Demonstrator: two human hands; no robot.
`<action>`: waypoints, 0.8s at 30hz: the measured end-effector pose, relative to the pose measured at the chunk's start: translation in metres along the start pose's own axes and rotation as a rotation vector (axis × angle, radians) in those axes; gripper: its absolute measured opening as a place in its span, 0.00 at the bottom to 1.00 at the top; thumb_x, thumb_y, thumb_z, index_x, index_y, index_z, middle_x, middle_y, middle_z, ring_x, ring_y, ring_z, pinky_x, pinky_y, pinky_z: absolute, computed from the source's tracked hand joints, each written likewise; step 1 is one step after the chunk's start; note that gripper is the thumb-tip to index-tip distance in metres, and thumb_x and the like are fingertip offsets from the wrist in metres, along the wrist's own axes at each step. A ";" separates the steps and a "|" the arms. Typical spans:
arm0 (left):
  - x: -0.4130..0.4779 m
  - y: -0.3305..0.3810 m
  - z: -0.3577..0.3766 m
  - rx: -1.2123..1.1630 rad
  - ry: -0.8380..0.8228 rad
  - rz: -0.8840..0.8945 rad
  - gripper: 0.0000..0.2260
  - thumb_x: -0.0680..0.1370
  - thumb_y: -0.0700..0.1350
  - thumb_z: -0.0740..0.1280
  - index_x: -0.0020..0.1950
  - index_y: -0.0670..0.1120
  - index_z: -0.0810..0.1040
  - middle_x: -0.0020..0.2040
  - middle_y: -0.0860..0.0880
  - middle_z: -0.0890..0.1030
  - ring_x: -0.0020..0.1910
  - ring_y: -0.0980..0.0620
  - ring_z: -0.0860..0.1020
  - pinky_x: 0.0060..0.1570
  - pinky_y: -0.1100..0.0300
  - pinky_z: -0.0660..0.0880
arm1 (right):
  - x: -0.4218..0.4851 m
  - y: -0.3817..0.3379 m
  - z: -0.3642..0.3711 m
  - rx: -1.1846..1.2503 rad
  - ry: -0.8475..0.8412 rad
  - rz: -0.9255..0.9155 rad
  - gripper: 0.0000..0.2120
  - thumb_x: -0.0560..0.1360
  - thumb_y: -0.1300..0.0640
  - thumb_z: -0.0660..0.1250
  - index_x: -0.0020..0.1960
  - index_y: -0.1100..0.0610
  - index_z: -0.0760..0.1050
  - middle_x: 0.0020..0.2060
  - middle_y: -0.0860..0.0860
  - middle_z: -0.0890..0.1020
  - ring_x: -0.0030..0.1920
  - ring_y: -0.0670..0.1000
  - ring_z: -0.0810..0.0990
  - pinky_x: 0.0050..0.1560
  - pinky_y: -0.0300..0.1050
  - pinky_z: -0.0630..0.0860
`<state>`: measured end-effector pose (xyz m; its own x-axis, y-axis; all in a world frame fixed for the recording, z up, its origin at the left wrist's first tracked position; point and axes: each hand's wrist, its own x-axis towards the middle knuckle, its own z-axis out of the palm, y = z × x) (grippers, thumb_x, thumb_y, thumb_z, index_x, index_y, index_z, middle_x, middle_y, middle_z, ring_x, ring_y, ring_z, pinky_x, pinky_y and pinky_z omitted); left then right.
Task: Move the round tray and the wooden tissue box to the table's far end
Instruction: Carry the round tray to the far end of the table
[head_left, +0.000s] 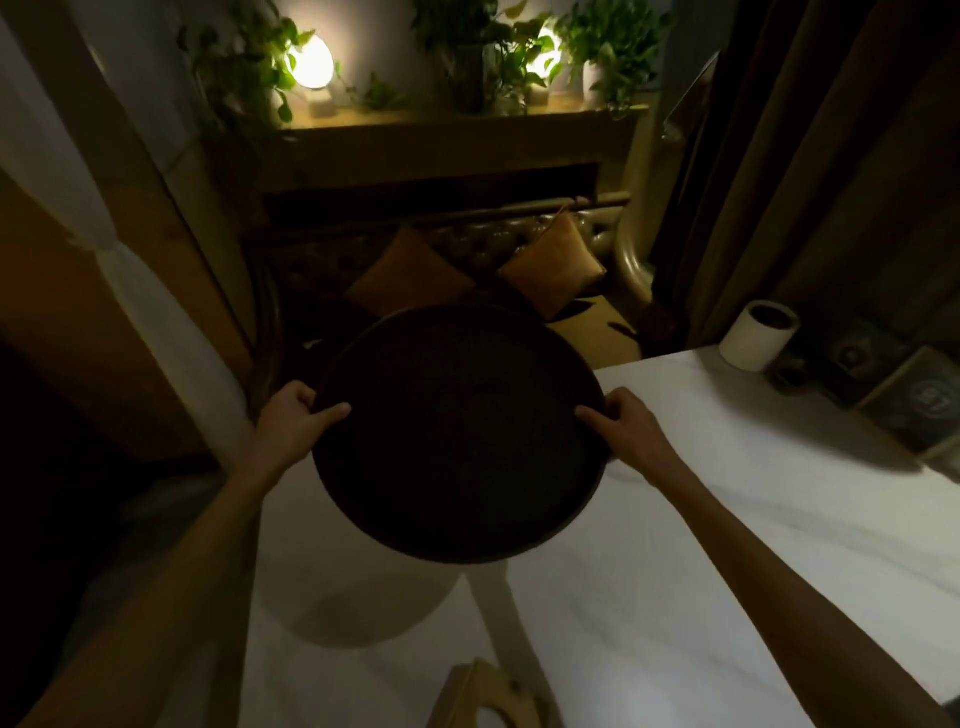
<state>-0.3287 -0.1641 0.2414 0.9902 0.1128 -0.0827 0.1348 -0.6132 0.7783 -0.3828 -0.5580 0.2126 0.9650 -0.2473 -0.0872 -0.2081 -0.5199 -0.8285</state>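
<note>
A dark round tray (460, 436) hangs in the air above the white table (701, 545), its far half past the table's far edge. My left hand (291, 423) grips its left rim, thumb on top. My right hand (628, 423) grips the right rim the same way. The tray casts a round shadow on the table below it. The wooden tissue box (485, 699) stands at the near edge of the table, at the bottom of the view, partly cut off, with an oval opening on top.
A white paper roll (758, 335) stands at the table's far right corner, with dark small objects and a framed card (924, 397) beside it. Beyond the table is a sofa with orange cushions (553, 267), a shelf with plants and lamps, and curtains on both sides.
</note>
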 end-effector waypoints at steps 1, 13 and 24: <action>0.002 0.012 0.015 0.008 -0.010 0.001 0.15 0.74 0.49 0.73 0.46 0.41 0.70 0.36 0.44 0.72 0.32 0.47 0.71 0.31 0.55 0.66 | 0.008 0.013 -0.012 0.002 -0.010 0.004 0.17 0.76 0.45 0.67 0.50 0.59 0.71 0.40 0.52 0.77 0.40 0.52 0.78 0.34 0.40 0.75; 0.019 0.168 0.244 0.150 -0.105 0.024 0.19 0.71 0.52 0.75 0.37 0.45 0.66 0.29 0.46 0.69 0.28 0.46 0.70 0.33 0.52 0.69 | 0.108 0.163 -0.231 -0.066 0.002 0.062 0.17 0.77 0.47 0.67 0.50 0.61 0.71 0.38 0.53 0.76 0.36 0.48 0.76 0.31 0.38 0.70; 0.033 0.227 0.446 0.323 -0.397 0.199 0.21 0.70 0.61 0.72 0.36 0.48 0.65 0.32 0.49 0.72 0.31 0.51 0.72 0.31 0.56 0.66 | 0.088 0.319 -0.331 -0.179 0.138 0.346 0.18 0.76 0.41 0.66 0.47 0.56 0.69 0.39 0.53 0.79 0.39 0.54 0.79 0.38 0.49 0.78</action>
<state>-0.2492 -0.6481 0.1374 0.9270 -0.2956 -0.2308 -0.1141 -0.8085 0.5773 -0.4170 -1.0161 0.1233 0.8053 -0.5333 -0.2590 -0.5528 -0.5177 -0.6530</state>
